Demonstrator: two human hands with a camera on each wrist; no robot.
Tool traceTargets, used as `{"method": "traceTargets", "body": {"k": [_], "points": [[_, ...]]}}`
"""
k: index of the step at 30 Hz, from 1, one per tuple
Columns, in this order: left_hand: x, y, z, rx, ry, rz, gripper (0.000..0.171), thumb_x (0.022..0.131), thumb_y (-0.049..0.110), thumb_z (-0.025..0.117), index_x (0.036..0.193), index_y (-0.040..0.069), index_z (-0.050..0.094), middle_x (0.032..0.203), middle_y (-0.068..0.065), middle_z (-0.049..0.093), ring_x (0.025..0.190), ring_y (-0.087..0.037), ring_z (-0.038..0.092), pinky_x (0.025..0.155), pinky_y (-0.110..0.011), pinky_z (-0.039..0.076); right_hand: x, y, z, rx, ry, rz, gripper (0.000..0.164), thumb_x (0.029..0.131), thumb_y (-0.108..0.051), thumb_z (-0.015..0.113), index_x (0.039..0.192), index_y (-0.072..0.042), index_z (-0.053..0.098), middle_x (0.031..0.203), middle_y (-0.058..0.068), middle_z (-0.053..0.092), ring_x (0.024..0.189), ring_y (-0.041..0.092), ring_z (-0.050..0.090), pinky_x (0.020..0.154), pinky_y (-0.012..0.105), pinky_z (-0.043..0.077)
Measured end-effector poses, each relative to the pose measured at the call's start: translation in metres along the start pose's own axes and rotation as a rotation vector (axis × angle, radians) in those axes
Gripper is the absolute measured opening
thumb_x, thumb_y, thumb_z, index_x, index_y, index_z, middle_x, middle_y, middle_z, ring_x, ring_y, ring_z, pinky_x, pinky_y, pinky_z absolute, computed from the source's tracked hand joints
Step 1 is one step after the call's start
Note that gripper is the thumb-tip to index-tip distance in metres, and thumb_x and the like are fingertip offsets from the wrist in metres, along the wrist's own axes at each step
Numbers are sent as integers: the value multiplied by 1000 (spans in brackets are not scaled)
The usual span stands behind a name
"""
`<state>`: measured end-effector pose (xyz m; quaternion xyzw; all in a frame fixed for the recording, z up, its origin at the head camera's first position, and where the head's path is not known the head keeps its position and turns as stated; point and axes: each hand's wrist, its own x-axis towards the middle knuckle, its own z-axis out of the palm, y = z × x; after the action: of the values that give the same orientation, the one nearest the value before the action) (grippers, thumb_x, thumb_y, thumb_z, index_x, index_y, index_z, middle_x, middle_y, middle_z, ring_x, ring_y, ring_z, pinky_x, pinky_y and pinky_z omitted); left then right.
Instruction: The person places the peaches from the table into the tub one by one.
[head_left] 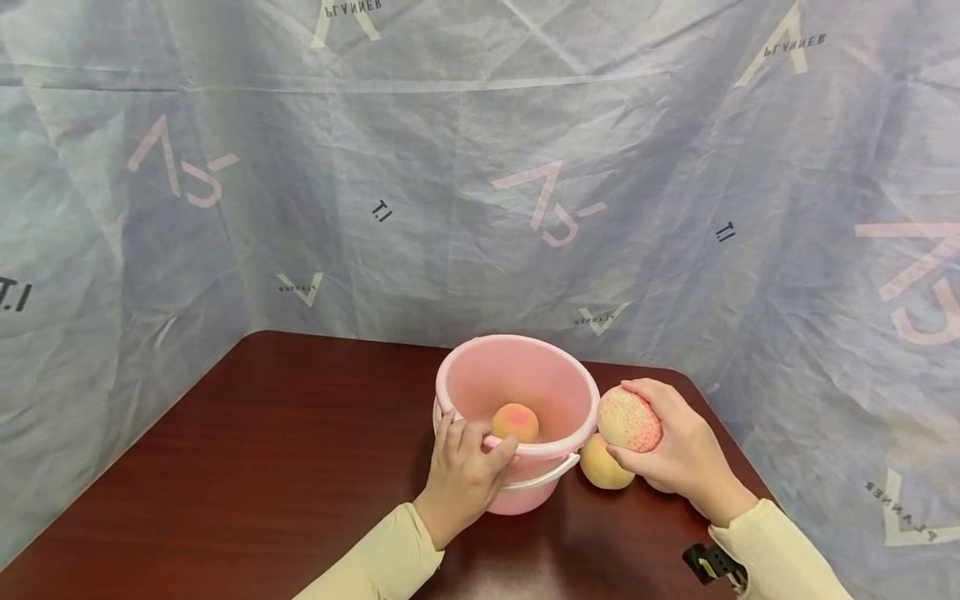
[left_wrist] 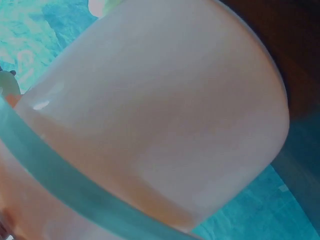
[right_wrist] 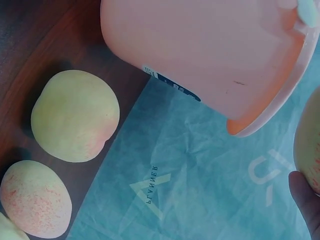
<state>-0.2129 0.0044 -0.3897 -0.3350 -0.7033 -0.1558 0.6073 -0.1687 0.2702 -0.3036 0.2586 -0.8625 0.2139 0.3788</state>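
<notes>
A pink bucket (head_left: 517,371) stands on the table in the head view, with one peach (head_left: 516,423) inside. My left hand (head_left: 465,475) grips its near rim, fingers over the edge. Just right of the bucket, my right hand (head_left: 686,446) holds a pink-speckled peach (head_left: 630,421) at rim height between thumb and fingers. Below it, a yellowish peach (head_left: 606,467) lies beside the bucket. In the right wrist view, that held peach shows at the right edge, and a reddish peach (right_wrist: 37,199) lies near the yellowish one. Bucket wall (left_wrist: 160,100) fills the left wrist view.
The bucket's white handle (head_left: 540,482) hangs down across its front. Under everything is a dark red-brown wooden table (head_left: 262,458). Grey printed cloth (head_left: 450,167) hangs around its back and sides. A black device (head_left: 708,565) sits at the right sleeve.
</notes>
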Motion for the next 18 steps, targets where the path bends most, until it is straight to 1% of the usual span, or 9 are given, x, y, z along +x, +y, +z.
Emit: {"method": "traceTargets", "body": {"k": [4,11,14,18], "points": [[-3,1,0,4,-5,-5,20,100,28,39,99,21,57,89,-9,49,85,-28,49,83,-55,43,-2,-1,0,-2,-6,12,75,49,-12,86,119,-6,59,116,8,60,100,14,54,83,8,36],[-5,0,0,-12,3,-11,22,101,30,38,98,20,58,91,-11,50,85,-28,50,84,-56,42,-3,-1,-1,4,-2,10,75,49,-12,86,119,-6,60,115,7,60,99,14,54,83,9,36],[-6,-1,0,-30,-4,-9,24,100,30,38,99,20,59,94,-12,50,87,-28,50,85,-56,42,-3,0,-1,3,2,2,74,49,-12,86,118,-5,60,115,8,60,99,15,54,84,9,35],[-9,-1,0,-38,-32,16,25,100,32,39,104,20,60,99,-12,52,93,-29,48,88,-55,40,-3,1,-1,5,3,-19,75,48,-12,85,118,-3,59,114,11,60,99,17,54,84,9,35]]}}
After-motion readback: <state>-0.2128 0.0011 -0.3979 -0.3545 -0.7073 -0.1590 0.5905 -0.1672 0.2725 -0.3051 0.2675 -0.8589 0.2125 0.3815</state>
